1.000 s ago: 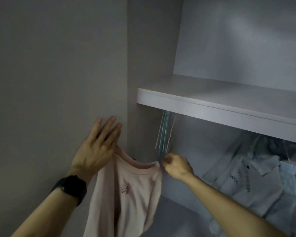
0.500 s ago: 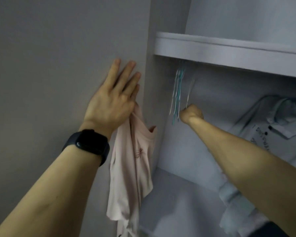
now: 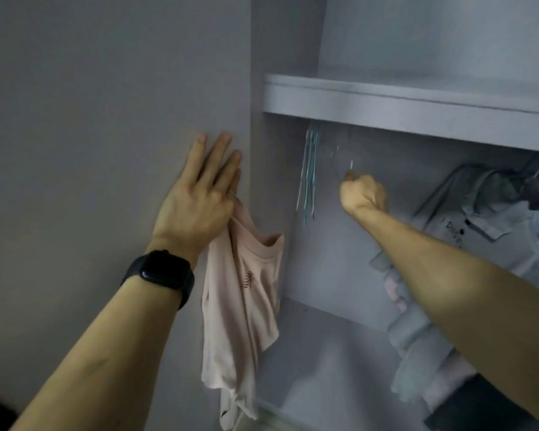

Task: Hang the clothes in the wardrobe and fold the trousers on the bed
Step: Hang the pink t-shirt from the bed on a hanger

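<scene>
- Right grip (image 3: 363,194): fisted round one blurred hanger (image 3: 338,158), now drawn clear of the hanger bunch (image 3: 308,172) it was reaching into a second ago.
- Left grip (image 3: 199,197): fingers straight, flat against the wardrobe panel (image 3: 106,119); pink T-shirt (image 3: 243,281) hangs beneath it.
- Assessment: hanger secured; shirt not yet hung.

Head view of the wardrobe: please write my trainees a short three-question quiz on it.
1. True or false: the pink T-shirt is on the shelf.
2. The left hand lies flat against: A the shelf; B the wardrobe side panel; C the grey shirt.
3. Fill in: the right hand is curled into a ____, gripping a blurred hanger.
Key: 1 false; 2 B; 3 fist.
</scene>
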Action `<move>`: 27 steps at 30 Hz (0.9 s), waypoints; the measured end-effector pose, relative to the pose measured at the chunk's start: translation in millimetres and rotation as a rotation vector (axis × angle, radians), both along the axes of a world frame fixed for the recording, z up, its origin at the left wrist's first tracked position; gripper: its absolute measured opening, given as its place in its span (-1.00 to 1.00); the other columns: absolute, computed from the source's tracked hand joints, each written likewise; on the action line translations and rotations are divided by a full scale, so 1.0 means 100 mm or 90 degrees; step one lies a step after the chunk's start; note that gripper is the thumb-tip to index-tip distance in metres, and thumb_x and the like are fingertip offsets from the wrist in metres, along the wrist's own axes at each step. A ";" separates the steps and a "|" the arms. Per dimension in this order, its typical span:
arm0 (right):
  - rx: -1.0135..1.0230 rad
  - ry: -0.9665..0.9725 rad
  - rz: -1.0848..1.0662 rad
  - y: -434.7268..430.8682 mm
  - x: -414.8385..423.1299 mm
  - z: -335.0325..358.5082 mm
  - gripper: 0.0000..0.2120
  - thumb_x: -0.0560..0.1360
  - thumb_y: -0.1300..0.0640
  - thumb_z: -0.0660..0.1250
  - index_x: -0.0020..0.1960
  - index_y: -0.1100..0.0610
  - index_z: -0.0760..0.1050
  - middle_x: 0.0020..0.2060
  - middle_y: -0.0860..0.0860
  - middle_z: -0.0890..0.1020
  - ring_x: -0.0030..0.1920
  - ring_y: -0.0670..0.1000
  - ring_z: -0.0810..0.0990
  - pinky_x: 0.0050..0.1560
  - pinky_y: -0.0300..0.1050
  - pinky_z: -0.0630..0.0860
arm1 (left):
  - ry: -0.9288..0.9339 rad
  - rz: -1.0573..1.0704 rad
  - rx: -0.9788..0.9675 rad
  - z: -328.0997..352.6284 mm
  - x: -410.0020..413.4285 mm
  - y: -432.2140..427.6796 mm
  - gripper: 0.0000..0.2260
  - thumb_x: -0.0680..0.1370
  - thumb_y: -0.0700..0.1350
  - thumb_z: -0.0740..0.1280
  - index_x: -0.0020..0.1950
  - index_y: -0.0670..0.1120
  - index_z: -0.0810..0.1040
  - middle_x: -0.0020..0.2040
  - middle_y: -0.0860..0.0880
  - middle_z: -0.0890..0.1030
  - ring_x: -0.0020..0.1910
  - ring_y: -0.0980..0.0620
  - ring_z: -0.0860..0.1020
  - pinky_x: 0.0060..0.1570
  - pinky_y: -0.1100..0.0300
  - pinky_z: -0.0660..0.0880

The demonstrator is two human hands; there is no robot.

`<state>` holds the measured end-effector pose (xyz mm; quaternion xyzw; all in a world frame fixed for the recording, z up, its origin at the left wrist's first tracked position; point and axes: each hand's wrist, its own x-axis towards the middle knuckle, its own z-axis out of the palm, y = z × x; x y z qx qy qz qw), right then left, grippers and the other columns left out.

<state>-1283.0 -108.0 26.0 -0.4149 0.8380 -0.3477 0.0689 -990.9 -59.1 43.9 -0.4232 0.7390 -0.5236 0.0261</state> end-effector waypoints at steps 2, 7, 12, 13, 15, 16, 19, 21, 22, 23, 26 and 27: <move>0.004 -0.011 0.008 0.20 -0.06 0.00 -0.46 0.69 -0.11 0.01 0.31 0.25 0.55 0.31 0.32 0.54 0.31 0.33 0.51 0.29 0.09 0.43 | 0.008 0.009 0.004 0.00 0.00 0.02 -0.41 0.63 -0.12 -0.27 0.59 -0.19 0.23 0.62 -0.22 0.09 0.58 -0.40 -0.09 0.39 -0.39 -0.47; 0.051 -0.024 0.040 1.01 -0.33 -0.26 -0.46 0.70 -0.14 -0.02 0.12 0.20 0.61 0.15 0.33 0.61 0.18 0.35 0.54 0.18 0.12 0.46 | 0.087 -0.048 0.054 0.10 0.02 0.05 -0.52 0.63 -0.15 -0.04 0.41 -0.27 0.49 0.51 -0.23 0.38 0.56 -0.39 0.11 0.52 -0.36 -0.19; 0.011 -0.123 0.062 1.92 -0.52 -0.57 -0.49 0.70 -0.07 0.09 -0.11 0.28 0.61 -0.07 0.34 0.66 0.02 0.35 0.58 0.06 0.08 0.44 | 0.214 -0.117 0.167 -0.04 -0.02 0.23 -0.65 0.57 -0.17 0.18 0.22 -0.27 0.64 0.08 -0.24 0.69 0.22 -0.24 0.60 0.57 -0.20 0.00; -0.006 -0.141 0.058 2.05 -0.52 -0.62 -0.50 0.70 -0.05 0.12 -0.18 0.26 0.60 -0.16 0.32 0.65 -0.04 0.34 0.58 0.02 0.07 0.44 | 0.296 -0.100 0.209 -0.08 -0.06 0.32 -0.66 0.59 -0.15 0.19 0.21 -0.22 0.66 0.00 -0.22 0.70 0.09 -0.22 0.63 0.54 -0.15 0.13; -0.025 -0.177 0.058 2.34 -0.55 -0.69 -0.47 0.68 -0.07 0.16 -0.39 0.16 0.45 -0.40 0.17 0.55 -0.18 0.28 0.55 -0.08 0.07 0.43 | 0.505 -0.023 0.345 -0.16 -0.24 0.53 -0.62 0.67 -0.03 0.08 0.23 -0.09 0.65 0.05 -0.16 0.67 0.07 -0.21 0.60 0.30 -0.07 0.39; -0.024 -0.190 0.060 2.48 -0.59 -0.71 -0.44 0.67 -0.09 0.17 -0.44 0.15 0.37 -0.48 0.09 0.48 -0.25 0.25 0.53 -0.13 0.07 0.43 | 0.587 0.003 0.404 -0.20 -0.37 0.65 -0.61 0.69 0.04 0.04 0.23 -0.03 0.63 0.11 -0.13 0.62 0.11 -0.21 0.57 0.17 -0.06 0.46; -0.073 -0.262 0.085 2.82 -0.71 -0.76 -0.42 0.65 -0.07 0.23 -0.50 0.11 0.28 -0.60 -0.08 0.34 -0.40 0.07 0.38 -0.23 0.02 0.37 | 0.637 -0.031 0.510 -0.28 -0.81 0.96 -0.66 0.69 0.05 0.10 0.40 0.07 0.52 0.20 -0.16 0.56 0.19 -0.27 0.54 0.09 -0.08 0.53; -0.120 -0.336 0.103 3.01 -0.76 -0.72 -0.41 0.66 -0.03 0.26 -0.49 0.11 0.22 -0.55 -0.05 0.30 -0.41 0.00 0.31 -0.28 -0.06 0.30 | 0.592 -0.081 0.531 -0.29 -1.10 1.10 -0.59 0.70 -0.03 0.13 0.56 0.07 0.34 0.20 -0.18 0.56 0.22 -0.27 0.52 0.14 -0.09 0.49; -0.142 -0.385 0.120 3.10 -0.78 -0.68 -0.41 0.66 -0.01 0.26 -0.50 0.10 0.19 -0.54 -0.01 0.26 -0.43 -0.03 0.27 -0.33 -0.12 0.27 | 0.579 -0.102 0.544 -0.29 -1.22 1.15 -0.53 0.69 -0.06 0.14 0.62 0.06 0.22 0.15 -0.18 0.57 0.21 -0.26 0.51 0.14 -0.09 0.47; -0.161 -0.435 0.143 3.18 -0.79 -0.63 -0.40 0.66 0.01 0.26 -0.52 0.06 0.16 -0.54 -0.02 0.21 -0.48 -0.05 0.21 -0.41 -0.19 0.21 | 0.573 -0.122 0.553 -0.29 -1.35 1.20 -0.47 0.69 -0.08 0.15 0.65 0.08 0.09 0.10 -0.17 0.56 0.17 -0.24 0.50 0.12 -0.09 0.45; -0.191 -0.532 0.233 3.36 -0.84 -0.53 -0.42 0.60 -0.04 0.24 -0.53 -0.05 0.11 -0.54 -0.06 0.11 -0.53 -0.09 0.08 -0.50 -0.25 0.10 | 0.538 -0.132 0.587 -0.26 -1.60 1.30 -0.48 0.68 -0.10 0.15 0.63 0.11 0.15 0.11 -0.12 0.58 0.20 -0.17 0.47 0.16 -0.05 0.42; -0.187 -0.528 0.253 3.40 -0.88 -0.52 -0.45 0.57 -0.08 0.23 -0.53 -0.05 0.11 -0.54 -0.06 0.11 -0.53 -0.09 0.09 -0.50 -0.24 0.10 | 0.536 -0.135 0.594 -0.24 -1.64 1.29 -0.56 0.68 -0.12 0.16 0.57 0.10 0.32 0.16 -0.08 0.59 0.25 -0.13 0.46 0.19 -0.02 0.41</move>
